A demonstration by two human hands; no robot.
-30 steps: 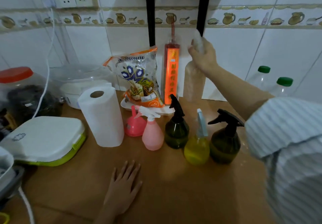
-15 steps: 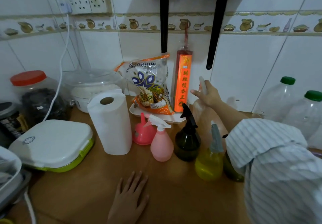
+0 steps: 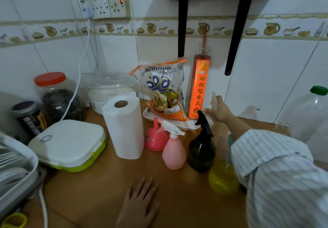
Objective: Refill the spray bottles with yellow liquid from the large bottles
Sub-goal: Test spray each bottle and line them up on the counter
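Counter (image 3: 99,183) — right hand (image 3: 219,112) grips clear spray bottle (image 3: 214,98).

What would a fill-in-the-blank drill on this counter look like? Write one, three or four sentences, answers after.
1. The left hand rests flat on the ____ counter.
2. The funnel beside the paper towel roll is ____ in colour.
3. The right hand holds a clear ____ bottle near the wall.
4. The large bottle at the right has a ____ cap.

Missing words: wooden; pink; spray; green
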